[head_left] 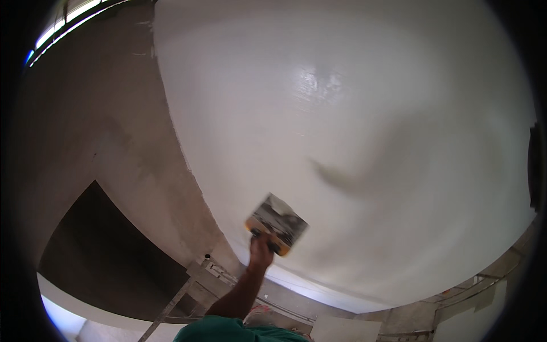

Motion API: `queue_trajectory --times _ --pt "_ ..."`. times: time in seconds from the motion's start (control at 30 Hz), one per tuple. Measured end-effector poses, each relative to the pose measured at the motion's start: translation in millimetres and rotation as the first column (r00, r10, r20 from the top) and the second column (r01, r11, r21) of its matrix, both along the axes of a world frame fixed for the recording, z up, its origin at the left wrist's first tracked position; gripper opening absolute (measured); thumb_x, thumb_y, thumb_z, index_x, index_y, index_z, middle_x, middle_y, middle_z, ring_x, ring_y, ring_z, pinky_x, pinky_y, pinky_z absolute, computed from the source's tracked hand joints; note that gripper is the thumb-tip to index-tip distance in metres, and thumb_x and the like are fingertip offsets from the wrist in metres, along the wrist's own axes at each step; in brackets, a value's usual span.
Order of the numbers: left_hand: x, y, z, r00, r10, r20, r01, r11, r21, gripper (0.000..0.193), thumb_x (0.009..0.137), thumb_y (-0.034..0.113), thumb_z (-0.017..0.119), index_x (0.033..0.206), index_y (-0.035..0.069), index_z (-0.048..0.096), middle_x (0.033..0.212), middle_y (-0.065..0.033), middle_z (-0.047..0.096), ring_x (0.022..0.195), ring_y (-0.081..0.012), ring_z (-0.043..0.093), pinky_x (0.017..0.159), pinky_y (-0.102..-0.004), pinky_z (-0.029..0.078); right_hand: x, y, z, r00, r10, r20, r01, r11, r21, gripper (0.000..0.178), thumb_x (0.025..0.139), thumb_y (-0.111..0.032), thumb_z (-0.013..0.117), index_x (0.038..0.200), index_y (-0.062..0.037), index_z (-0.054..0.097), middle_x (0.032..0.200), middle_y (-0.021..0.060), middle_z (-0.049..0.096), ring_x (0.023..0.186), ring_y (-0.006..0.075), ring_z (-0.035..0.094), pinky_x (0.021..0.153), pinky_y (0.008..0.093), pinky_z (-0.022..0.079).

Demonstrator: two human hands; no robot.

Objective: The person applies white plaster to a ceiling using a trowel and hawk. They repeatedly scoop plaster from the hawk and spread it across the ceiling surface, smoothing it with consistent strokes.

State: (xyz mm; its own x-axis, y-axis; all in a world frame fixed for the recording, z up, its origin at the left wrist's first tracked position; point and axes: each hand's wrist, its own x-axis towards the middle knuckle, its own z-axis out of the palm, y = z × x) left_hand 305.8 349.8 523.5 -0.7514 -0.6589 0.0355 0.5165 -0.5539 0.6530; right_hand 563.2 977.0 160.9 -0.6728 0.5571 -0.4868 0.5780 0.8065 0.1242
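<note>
Head view: one hand (pixel 261 248) grips one trowel (pixel 277 223) against one white wall (pixel 353 114).

Above me is a wide white surface (pixel 342 114), smooth and wet-looking, with a bright spot of reflected light (pixel 316 82). To my left I see a bare grey wall (pixel 97 125) and a dark opening (pixel 97 245). A strip of daylight (pixel 62 20) shines at the top left corner.
</note>
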Motion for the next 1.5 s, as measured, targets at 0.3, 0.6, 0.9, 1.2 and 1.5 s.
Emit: queue_trajectory --times 0.3,0.6,0.9,1.2,1.5 --pt "-20 -312 217 0.817 0.376 -0.438 -0.568 0.656 -0.497 0.015 0.082 0.007 0.064 0.094 0.000 0.062 0.088 -0.0015 0.061 0.080 -0.0089 0.053 0.072 -0.0268 0.045 -1 -118 28 0.999 0.027 -0.040 -0.026 0.999 0.026 0.046 0.078 -0.050 0.055 0.091 -0.0090 0.073 0.095 0.0172 0.070 0.093 0.0352 0.067 0.078 0.0462 0.054" --pt "-103 -505 498 0.378 0.346 -0.859 -0.646 -0.566 -0.513 0.050 0.076 -0.008 0.056 0.122 0.009 0.059 0.111 -0.0120 0.067 0.099 -0.0297 0.065 0.088 -0.0399 0.050 30 -326 36 0.996 0.035 -0.081 -0.036 0.999 -0.010 0.047 0.077 -0.051 0.056 0.089 -0.0088 0.073 0.094 0.0168 0.070 0.092 0.0351 0.068 0.078 0.0462 0.054" --pt "-173 -571 551 0.218 0.300 -0.929 -0.448 -0.814 -0.368 0.060 0.076 -0.007 0.057 0.131 0.018 0.054 0.133 -0.0028 0.055 0.127 -0.0219 0.048 0.108 -0.0457 0.030 72 -446 25 0.995 -0.069 -0.075 0.067 0.997 -0.030 0.047 0.077 -0.051 0.058 0.088 -0.0085 0.073 0.092 0.0166 0.070 0.090 0.0357 0.068 0.077 0.0467 0.054" --pt "-168 -611 484 0.373 0.277 -0.886 -0.478 -0.761 -0.439 0.060 0.077 -0.005 0.057 0.130 0.022 0.053 0.131 0.0015 0.056 0.126 -0.0167 0.049 0.107 -0.0480 0.024 71 -490 30 0.996 -0.067 -0.059 0.065 0.997 -0.046 0.047 0.078 -0.050 0.058 0.089 -0.0074 0.073 0.092 0.0181 0.070 0.091 0.0369 0.067 0.077 0.0473 0.054" --pt "-171 -611 610 0.393 0.324 -0.860 -0.319 -0.830 -0.458 0.055 0.081 -0.005 0.048 0.129 0.020 0.056 0.130 -0.0047 0.058 0.124 -0.0234 0.051 0.099 -0.0572 0.033 36 -502 11 0.999 0.023 -0.049 -0.025 0.998 -0.050 0.048 0.079 -0.050 0.057 0.090 -0.0060 0.072 0.091 0.0196 0.070 0.093 0.0375 0.067 0.079 0.0475 0.054"
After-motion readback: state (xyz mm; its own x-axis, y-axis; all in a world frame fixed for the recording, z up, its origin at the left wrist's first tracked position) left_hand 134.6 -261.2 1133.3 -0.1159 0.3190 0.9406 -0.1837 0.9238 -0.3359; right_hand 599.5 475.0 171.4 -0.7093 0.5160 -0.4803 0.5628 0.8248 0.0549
